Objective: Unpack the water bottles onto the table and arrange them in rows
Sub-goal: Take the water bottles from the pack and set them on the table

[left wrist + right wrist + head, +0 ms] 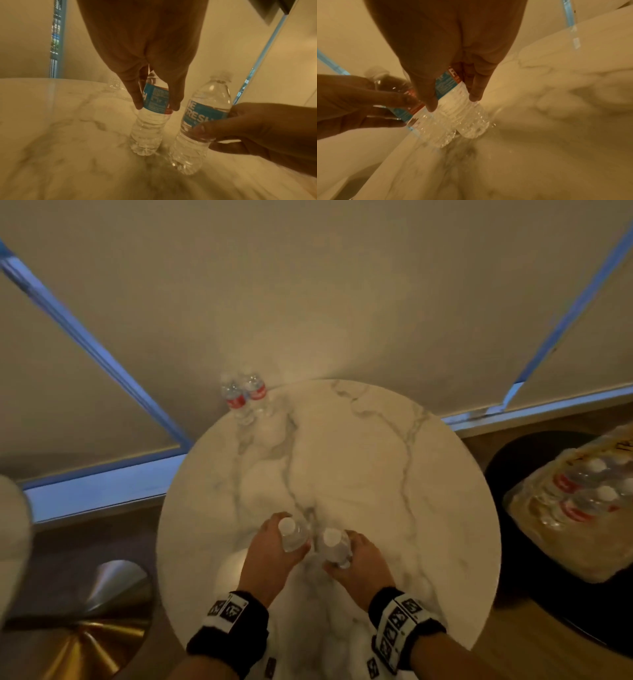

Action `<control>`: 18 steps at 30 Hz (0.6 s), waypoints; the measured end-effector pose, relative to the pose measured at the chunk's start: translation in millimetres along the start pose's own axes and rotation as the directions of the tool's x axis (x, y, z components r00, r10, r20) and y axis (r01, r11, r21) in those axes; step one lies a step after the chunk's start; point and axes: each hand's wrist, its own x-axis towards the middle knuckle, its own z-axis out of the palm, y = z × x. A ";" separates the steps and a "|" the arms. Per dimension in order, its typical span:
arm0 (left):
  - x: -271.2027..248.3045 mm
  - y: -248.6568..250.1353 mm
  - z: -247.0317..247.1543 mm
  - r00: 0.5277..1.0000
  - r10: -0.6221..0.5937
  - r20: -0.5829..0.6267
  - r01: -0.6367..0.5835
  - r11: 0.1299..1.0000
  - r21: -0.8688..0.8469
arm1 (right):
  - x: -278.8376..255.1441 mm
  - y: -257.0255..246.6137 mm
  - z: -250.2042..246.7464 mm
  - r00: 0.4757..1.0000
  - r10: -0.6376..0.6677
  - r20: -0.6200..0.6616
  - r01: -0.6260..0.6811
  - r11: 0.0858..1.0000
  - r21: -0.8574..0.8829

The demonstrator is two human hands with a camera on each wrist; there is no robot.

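each hand grips one bottle over the near part of the table (pixel 445 508): left hand (pixel 270 553) on the left bottle (pixel 291 537), right hand (pixel 363 566) on the right bottle (pixel 334 546). two more bottles (pixel 245 397) stand at the far edge, and the pack (pixel 575 501) sits to the right. the step is carrying; next they need placing beside that pair, upright.

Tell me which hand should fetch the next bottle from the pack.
Right, probably. The pack lies on the right hand's side of the table; the left hand is farther. Both hold bottles now.

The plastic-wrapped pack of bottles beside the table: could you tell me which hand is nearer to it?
Right. The right hand grips a bottle on the pack's side of the table; the left hand grips another bottle farther away.
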 end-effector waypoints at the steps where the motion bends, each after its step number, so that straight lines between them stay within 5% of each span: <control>1: 0.9 -4.8 -0.4 1.000 0.011 0.006 -0.011 1.000 0.004 | 1.6 -3.4 5.6 1.000 -0.011 -0.010 0.011 1.000 -0.003; 7: -1.2 -8.8 0.9 0.990 -0.106 0.088 0.099 0.992 0.076 | 4.6 -4.7 11.6 1.000 -0.011 0.013 0.012 1.000 -0.016; 11: -28.6 -7.1 -10.3 0.952 -0.282 0.117 0.228 0.913 0.337 | -1.7 6.7 -9.0 0.988 0.052 0.143 -0.025 0.982 -0.185; 14: -57.4 12.0 -9.2 0.956 -0.239 0.172 0.113 0.837 0.536 | -12.5 32.3 -44.0 0.991 0.104 0.082 -0.087 0.978 -0.189; 18: -68.2 74.8 39.3 0.954 -0.048 0.297 -0.111 0.862 0.494 | -23.5 83.2 -114.2 0.972 0.176 -0.156 -0.194 0.975 -0.111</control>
